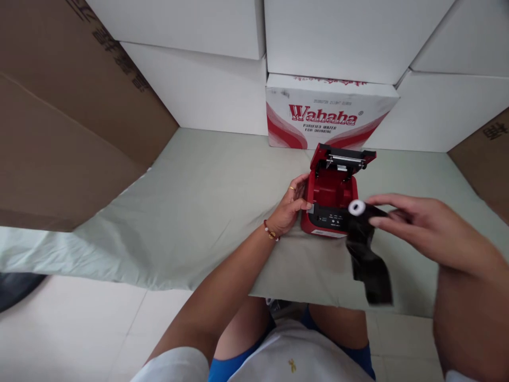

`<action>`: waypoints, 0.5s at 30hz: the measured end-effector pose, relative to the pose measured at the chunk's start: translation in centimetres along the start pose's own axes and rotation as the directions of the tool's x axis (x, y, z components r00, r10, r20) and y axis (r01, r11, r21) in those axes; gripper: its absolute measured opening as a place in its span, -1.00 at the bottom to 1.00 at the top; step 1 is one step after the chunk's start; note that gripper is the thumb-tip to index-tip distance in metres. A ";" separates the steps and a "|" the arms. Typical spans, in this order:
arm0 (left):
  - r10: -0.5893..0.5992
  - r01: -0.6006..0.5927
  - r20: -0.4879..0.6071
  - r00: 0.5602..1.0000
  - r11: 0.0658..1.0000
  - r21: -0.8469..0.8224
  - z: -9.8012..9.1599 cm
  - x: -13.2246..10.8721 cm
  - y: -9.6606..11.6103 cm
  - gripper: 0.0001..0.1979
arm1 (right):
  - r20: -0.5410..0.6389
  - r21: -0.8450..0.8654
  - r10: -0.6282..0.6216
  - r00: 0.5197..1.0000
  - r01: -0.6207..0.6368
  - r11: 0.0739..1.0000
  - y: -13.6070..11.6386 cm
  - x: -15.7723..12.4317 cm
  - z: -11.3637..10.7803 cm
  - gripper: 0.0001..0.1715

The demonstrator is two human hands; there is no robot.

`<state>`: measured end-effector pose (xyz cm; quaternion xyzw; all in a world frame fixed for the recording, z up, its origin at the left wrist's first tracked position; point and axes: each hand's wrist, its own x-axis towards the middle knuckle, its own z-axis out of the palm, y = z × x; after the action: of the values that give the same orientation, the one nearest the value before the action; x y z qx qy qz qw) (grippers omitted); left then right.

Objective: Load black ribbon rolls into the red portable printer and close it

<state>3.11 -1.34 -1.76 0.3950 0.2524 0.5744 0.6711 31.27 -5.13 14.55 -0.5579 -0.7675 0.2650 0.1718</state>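
A small red printer [333, 187] with a black front panel stands on the cloth, its lid [344, 159] raised and its red inner bay showing. My left hand [289, 208] grips the printer's left side, thumb on the front corner and fingers around the wall. Just right of the printer, my right hand [415, 220] pinches a roll of black ribbon [360, 225] with a white core end. A loose black length of it hangs down in front of the table edge, slightly blurred. The roll hides the printer's front right corner.
A pale green cloth [199, 196] covers the table. Behind the printer stands a Wahaha water carton [326, 114], with white boxes [214, 90] stacked behind it. Brown cardboard boxes flank the table at the left [67, 143] and right [489, 154].
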 end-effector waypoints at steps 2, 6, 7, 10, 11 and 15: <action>-0.006 0.006 0.004 1.000 1.000 -0.006 0.0 -0.1 0.0 -0.18 | 0.043 -0.111 0.023 0.999 -0.018 0.994 -1.9 3.6 2.6 -0.47; -0.005 0.005 0.010 1.000 1.000 0.004 -0.1 0.0 -0.1 -0.18 | 0.018 -0.387 0.033 0.999 -0.024 0.922 -3.1 7.7 5.5 -0.51; -0.001 0.001 0.011 1.000 1.000 0.010 -0.1 0.0 -0.2 -0.18 | 0.024 -0.432 0.032 0.999 -0.018 0.902 -3.1 8.1 5.8 -0.50; 0.009 -0.009 0.013 1.000 1.000 0.015 -0.1 0.0 -0.3 -0.20 | 0.041 -0.539 0.070 0.997 -0.037 0.842 -3.6 9.0 6.3 -0.47; 0.011 -0.011 0.014 1.000 1.000 0.012 -0.1 0.0 -0.4 -0.20 | 0.045 -0.565 0.092 0.995 -0.051 0.824 -3.8 9.1 6.4 -0.46; -0.003 0.004 0.012 1.000 1.000 -0.011 0.0 0.0 -0.3 -0.18 | 0.032 -0.625 0.135 0.990 -0.085 0.776 -4.3 9.8 7.0 -0.47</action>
<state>3.32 -1.33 -1.99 0.3944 0.2458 0.5722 0.6758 21.00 1.63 11.19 -0.6167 -0.7839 0.0277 -0.0665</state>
